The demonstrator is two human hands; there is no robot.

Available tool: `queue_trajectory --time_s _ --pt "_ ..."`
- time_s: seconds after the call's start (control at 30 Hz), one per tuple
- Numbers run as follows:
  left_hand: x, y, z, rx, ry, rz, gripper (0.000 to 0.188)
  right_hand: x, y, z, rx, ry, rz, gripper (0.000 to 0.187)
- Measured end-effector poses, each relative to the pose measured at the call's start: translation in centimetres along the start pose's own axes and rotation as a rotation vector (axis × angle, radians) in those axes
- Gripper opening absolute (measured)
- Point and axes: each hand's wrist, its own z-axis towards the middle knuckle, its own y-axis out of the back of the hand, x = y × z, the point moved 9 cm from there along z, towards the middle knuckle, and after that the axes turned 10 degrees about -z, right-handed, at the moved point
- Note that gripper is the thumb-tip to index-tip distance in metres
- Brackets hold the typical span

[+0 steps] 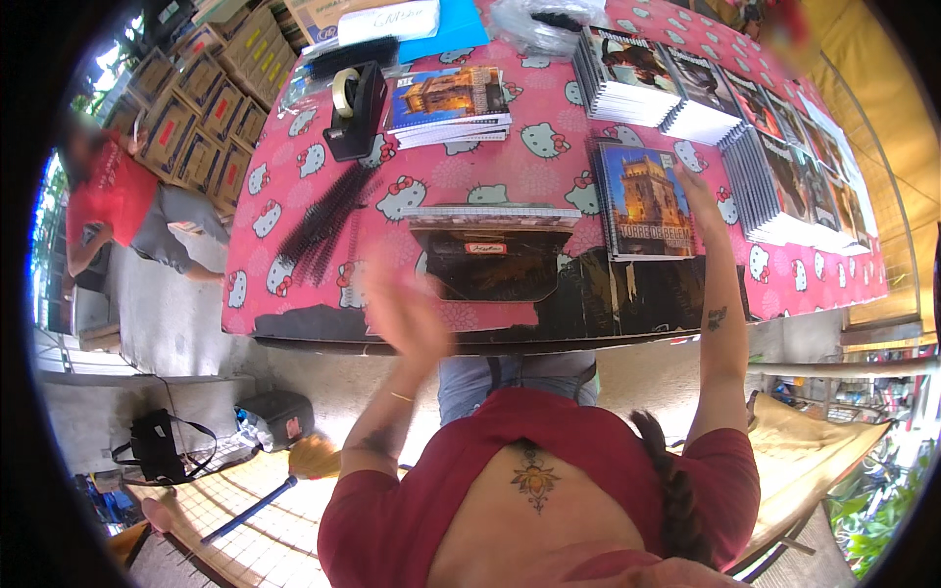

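My left hand (402, 309) is smeared by motion over the table's near edge, left of a dark open-fronted box (490, 263); its fingers cannot be made out. A spiral-bound edge (495, 218) lies along the top of this box. My right hand (698, 201) reaches across the table with fingers stretched out, at the right edge of a small stack of spiral notebooks (645, 201) with a lit tower on the cover. Left of the box lies a bundle of black binding coils (328, 225). Behind the box rests another stack of tower-cover notebooks (449, 98).
A black tape dispenser (355, 113) stands at the back left. Taller notebook stacks (627, 73) fill the right side of the pink patterned table (539, 181). Cartons (191, 108) are piled beyond the left side, near a person in a red shirt (123, 196).
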Motion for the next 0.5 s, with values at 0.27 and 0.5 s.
queue_trajectory --time_s 0.27,0.5 --pt "5.6 -28.2 -7.9 0.529 0.676 -0.274 0.09 0.6 -2.5 0.7 0.185 -0.085 0.226 0.066" --pt "9.0 -31.1 -7.4 0.386 0.901 -0.306 0.085 -0.4 -2.9 0.7 0.257 -0.12 0.314 0.057"
